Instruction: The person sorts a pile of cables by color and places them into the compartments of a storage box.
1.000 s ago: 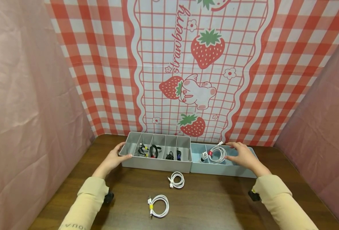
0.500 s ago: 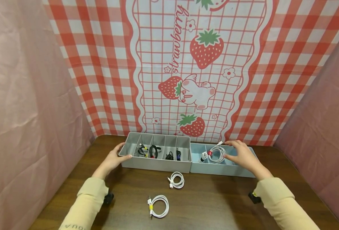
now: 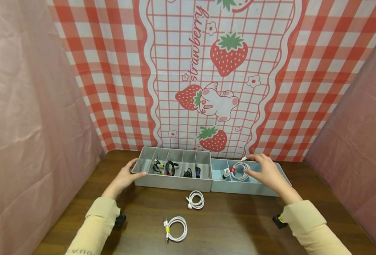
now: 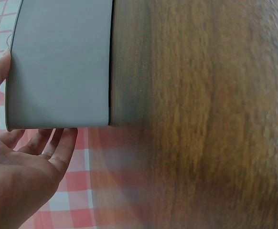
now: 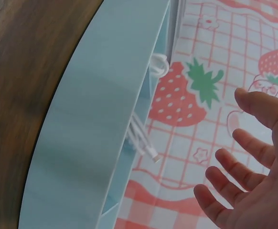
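My left hand [image 3: 124, 179] lies at the left end of a grey divided storage box [image 3: 173, 182], thumb over the front rim. In the left wrist view its fingers [image 4: 65, 150] touch the end wall. Over the light blue storage box [image 3: 245, 188] hovers my right hand [image 3: 269, 174], fingers apart and holding nothing, as the right wrist view shows. Left of that hand a coiled white cable [image 3: 246, 174] with a red tie sits in the blue box, its plug sticking up past the rim. Another white cable [image 3: 226, 172] with a black tie lies in the compartment beside it.
Several black cables [image 3: 171, 168] lie in the grey box's compartments. In front of the boxes, a coiled white cable [image 3: 195, 199] and one with a yellow tie [image 3: 177, 229] rest on the wooden table [image 3: 226, 226]. A strawberry-patterned cloth [image 3: 203, 71] hangs behind.
My right hand has shifted slightly left over the blue box, baring more of its right end. The left hand, both boxes and the cables stay in place.
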### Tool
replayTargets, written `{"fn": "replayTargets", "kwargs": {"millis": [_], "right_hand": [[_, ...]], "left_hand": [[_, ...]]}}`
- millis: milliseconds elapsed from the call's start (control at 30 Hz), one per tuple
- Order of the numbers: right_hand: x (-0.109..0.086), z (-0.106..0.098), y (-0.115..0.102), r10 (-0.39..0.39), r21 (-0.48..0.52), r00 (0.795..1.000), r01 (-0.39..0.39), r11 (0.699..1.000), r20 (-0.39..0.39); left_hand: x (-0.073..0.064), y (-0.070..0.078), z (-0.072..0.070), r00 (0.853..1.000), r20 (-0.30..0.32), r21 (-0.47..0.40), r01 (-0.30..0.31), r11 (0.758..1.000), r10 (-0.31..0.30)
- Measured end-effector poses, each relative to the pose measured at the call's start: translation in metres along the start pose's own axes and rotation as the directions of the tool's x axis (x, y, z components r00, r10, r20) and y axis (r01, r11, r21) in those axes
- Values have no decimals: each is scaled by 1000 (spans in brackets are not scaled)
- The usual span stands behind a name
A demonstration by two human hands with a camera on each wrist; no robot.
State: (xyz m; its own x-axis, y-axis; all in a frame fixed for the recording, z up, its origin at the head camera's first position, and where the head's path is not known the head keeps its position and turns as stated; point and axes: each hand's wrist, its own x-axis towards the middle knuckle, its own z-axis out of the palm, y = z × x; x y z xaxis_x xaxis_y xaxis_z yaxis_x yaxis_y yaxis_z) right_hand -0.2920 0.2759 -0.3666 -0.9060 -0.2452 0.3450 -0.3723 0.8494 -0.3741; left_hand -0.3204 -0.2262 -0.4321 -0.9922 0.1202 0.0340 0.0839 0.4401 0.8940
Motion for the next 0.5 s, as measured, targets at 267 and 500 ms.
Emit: {"fn": "replayTargets", "kwargs": {"millis": [267,500], "right_hand": [[-5,-3,-16,10,16,999,-10,1000,-39],[-10,-4,-32,33,37,998,-31,999,-55]], "left_hand": [[-5,8,0,1000,9,-4,-4,1000,4],[8,-15,2,1000,-14,18,-9,1000,9]]}}
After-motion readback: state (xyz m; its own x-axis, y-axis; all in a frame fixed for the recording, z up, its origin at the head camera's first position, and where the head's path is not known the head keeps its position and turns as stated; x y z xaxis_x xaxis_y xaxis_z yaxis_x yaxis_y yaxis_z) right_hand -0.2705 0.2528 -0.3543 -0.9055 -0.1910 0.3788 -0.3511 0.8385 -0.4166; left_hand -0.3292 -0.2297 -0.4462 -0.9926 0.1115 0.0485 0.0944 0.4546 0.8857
